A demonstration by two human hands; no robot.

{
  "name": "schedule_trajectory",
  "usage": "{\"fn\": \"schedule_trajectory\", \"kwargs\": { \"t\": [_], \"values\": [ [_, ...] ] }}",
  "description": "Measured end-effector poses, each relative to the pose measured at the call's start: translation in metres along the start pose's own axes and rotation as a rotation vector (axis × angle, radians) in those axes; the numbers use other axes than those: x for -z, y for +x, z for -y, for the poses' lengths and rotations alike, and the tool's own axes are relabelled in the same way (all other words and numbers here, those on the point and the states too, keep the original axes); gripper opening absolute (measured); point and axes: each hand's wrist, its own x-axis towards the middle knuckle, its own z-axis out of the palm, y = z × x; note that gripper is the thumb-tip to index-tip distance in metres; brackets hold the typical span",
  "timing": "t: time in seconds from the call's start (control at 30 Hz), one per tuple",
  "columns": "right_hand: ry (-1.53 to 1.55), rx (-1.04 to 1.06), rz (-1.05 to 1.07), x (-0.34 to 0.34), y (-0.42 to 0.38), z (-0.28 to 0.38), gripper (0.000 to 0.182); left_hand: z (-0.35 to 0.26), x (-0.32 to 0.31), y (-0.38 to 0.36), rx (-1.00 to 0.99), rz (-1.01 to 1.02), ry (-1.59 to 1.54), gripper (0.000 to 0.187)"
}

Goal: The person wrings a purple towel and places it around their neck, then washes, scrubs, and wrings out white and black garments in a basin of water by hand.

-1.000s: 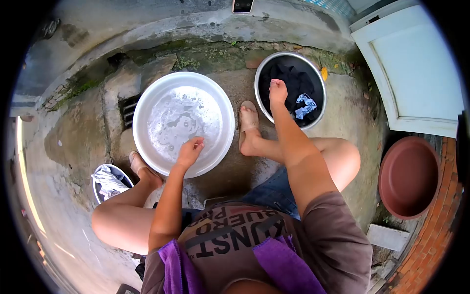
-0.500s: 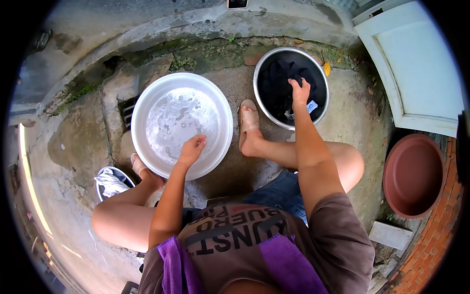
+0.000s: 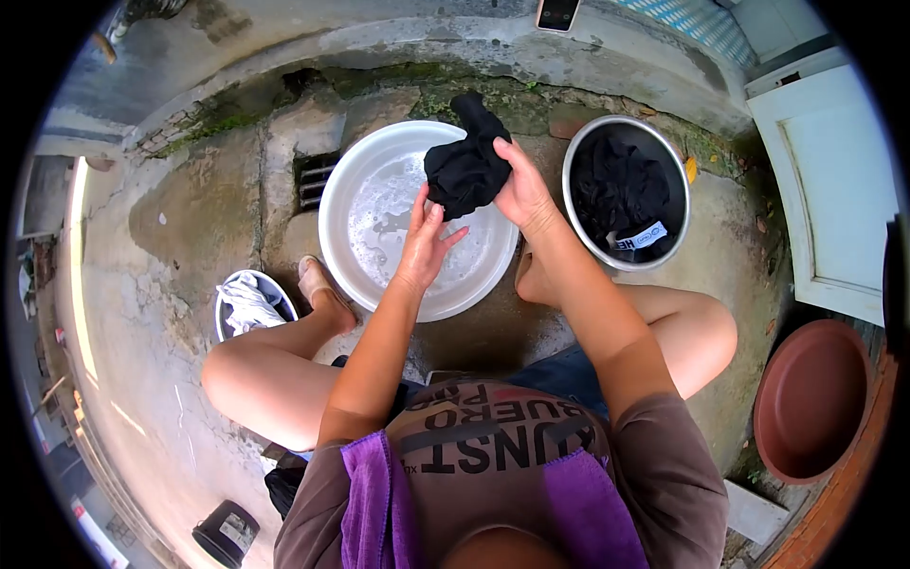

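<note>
My right hand (image 3: pixel 521 190) grips a bunched black garment (image 3: pixel 464 166) and holds it over the large white basin (image 3: pixel 334 223) of soapy water. My left hand (image 3: pixel 427 237) is open with fingers spread just below the garment, its fingertips at the cloth's lower edge. To the right stands a metal basin (image 3: pixel 681 204) holding more dark clothes and a white label.
A small bowl with white cloth (image 3: pixel 248 302) sits by my left foot. A floor drain grate (image 3: pixel 313 178) lies behind the white basin. A brown plastic tub (image 3: pixel 810 398) rests at right near a white door (image 3: pixel 834 180). A phone (image 3: pixel 556 13) lies on the concrete ledge.
My right hand lifted a black garment out of the metal basin and carried it left over the white basin. My left hand rose from the water toward the cloth. The view shifted.
</note>
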Motion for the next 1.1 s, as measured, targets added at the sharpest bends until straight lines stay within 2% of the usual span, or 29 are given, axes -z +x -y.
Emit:
{"fn": "schedule_trajectory", "kwargs": {
  "t": [0.07, 0.13, 0.17, 0.2, 0.23, 0.27, 0.33, 0.37, 0.4, 0.43, 0.47, 0.5, 0.53, 0.57, 0.6, 0.63, 0.67, 0.73, 0.77, 0.8, 0.83, 0.87, 0.9, 0.93, 0.97, 1.0, 1.03, 1.07, 1.1],
  "values": [
    [-0.250, -0.035, -0.102, -0.008, -0.003, -0.040, 0.040, 0.002, 0.030, 0.010, 0.013, -0.180, 0.055, 0.041],
    [-0.380, -0.015, -0.156, 0.011, 0.006, -0.070, 0.033, 0.012, 0.083, 0.025, -0.068, -0.177, 0.074, 0.037],
    [-0.408, -0.063, -0.306, 0.007, 0.002, -0.071, 0.029, 0.009, 0.107, 0.027, -0.009, -0.336, 0.110, 0.036],
    [-0.502, -0.070, -0.370, 0.023, 0.006, -0.082, 0.033, 0.003, 0.124, 0.025, 0.055, -0.494, 0.143, 0.036],
    [-0.721, -0.163, -0.414, 0.043, 0.008, -0.090, 0.036, -0.015, 0.125, 0.013, 0.199, -0.629, 0.206, 0.034],
    [-0.943, -0.256, -0.455, 0.064, 0.007, -0.098, 0.038, -0.010, 0.152, 0.018, 0.217, -0.620, 0.138, 0.039],
    [-1.345, -0.251, -0.396, 0.110, 0.007, -0.115, 0.040, -0.013, 0.144, 0.005, 0.098, -0.757, 0.314, 0.044],
    [-1.626, -0.060, -0.322, 0.122, 0.005, -0.125, 0.037, 0.006, 0.169, 0.011, -0.013, -0.703, 0.798, 0.047],
    [-1.628, -0.068, -0.316, 0.117, 0.003, -0.128, 0.037, 0.025, 0.194, 0.017, -0.124, -0.610, 1.278, 0.049],
    [-1.736, 0.058, -0.193, 0.106, 0.000, -0.131, 0.036, 0.019, 0.170, 0.004, -0.281, -0.495, 1.479, 0.051],
    [-1.834, 0.188, -0.066, 0.094, -0.001, -0.132, 0.035, 0.018, 0.158, 0.000, -0.271, -0.496, 1.478, 0.051],
    [-1.919, 0.316, 0.052, 0.081, -0.002, -0.132, 0.038, 0.018, 0.152, 0.000, -0.262, -0.342, 1.714, 0.054],
    [-1.920, 0.309, 0.054, 0.076, -0.002, -0.137, 0.038, 0.020, 0.150, 0.000, -0.251, -0.175, 1.941, 0.059],
    [-2.071, 0.356, 0.185, 0.073, -0.002, -0.142, 0.041, 0.024, 0.151, 0.000, -0.092, -0.133, 2.049, 0.061],
    [-2.217, 0.405, 0.323, 0.071, -0.002, -0.144, 0.043, 0.026, 0.157, 0.001, -0.088, -0.133, 2.046, 0.061],
    [-2.283, 0.276, 0.326, 0.080, 0.000, -0.152, 0.046, 0.026, 0.164, 0.004, 0.065, -0.090, 1.996, 0.060],
    [-2.286, 0.281, 0.327, 0.083, 0.009, -0.154, 0.046, 0.026, 0.170, 0.012, 0.208, -0.050, 1.939, 0.059],
    [-2.110, -0.592, 0.201, 0.074, 0.025, -0.156, 0.048, 0.037, 0.196, 0.029, 0.260, -0.077, 1.915, 0.053],
    [-1.958, -0.433, 0.103, 0.108, 0.032, -0.170, 0.051, 0.046, 0.219, 0.038, 0.142, -0.241, 1.341, 0.051],
    [-1.955, -0.439, 0.103, 0.106, 0.030, -0.171, 0.051, 0.051, 0.231, 0.043, 0.031, -0.372, 0.760, 0.050],
    [-1.926, -0.183, -0.074, 0.100, 0.024, -0.170, 0.051, 0.045, 0.210, 0.037, 0.006, -0.565, 0.590, 0.045],
    [-1.874, 0.067, -0.249, 0.094, 0.018, -0.173, 0.052, 0.039, 0.190, 0.032, 0.017, -0.565, 0.591, 0.045],
    [-1.992, 0.054, -0.300, 0.091, 0.014, -0.189, 0.053, 0.033, 0.171, 0.027, 0.102, -0.582, 0.328, 0.044],
    [-1.856, 0.035, -0.192, 0.099, 0.015, -0.201, 0.056, 0.032, 0.162, 0.027, 0.180, -0.591, 0.064, 0.044],
    [-1.675, -0.111, -0.135, 0.108, 0.018, -0.210, 0.057, 0.037, 0.165, 0.030, 0.261, -0.537, -0.027, 0.049],
    [-1.487, -0.251, -0.078, 0.103, 0.017, -0.216, 0.058, 0.038, 0.165, 0.031, 0.262, -0.534, -0.029, 0.049],
    [-1.490, -0.249, -0.081, 0.097, 0.016, -0.220, 0.058, 0.038, 0.165, 0.033, 0.261, -0.427, -0.152, 0.053],
    [-1.433, -0.249, 0.004, 0.089, 0.014, -0.223, 0.058, 0.037, 0.166, 0.035, 0.259, -0.319, -0.273, 0.057],
    [-1.374, -0.250, 0.088, 0.079, 0.010, -0.226, 0.058, 0.033, 0.167, 0.036, 0.295, -0.325, -0.346, 0.061]
  ]
}}
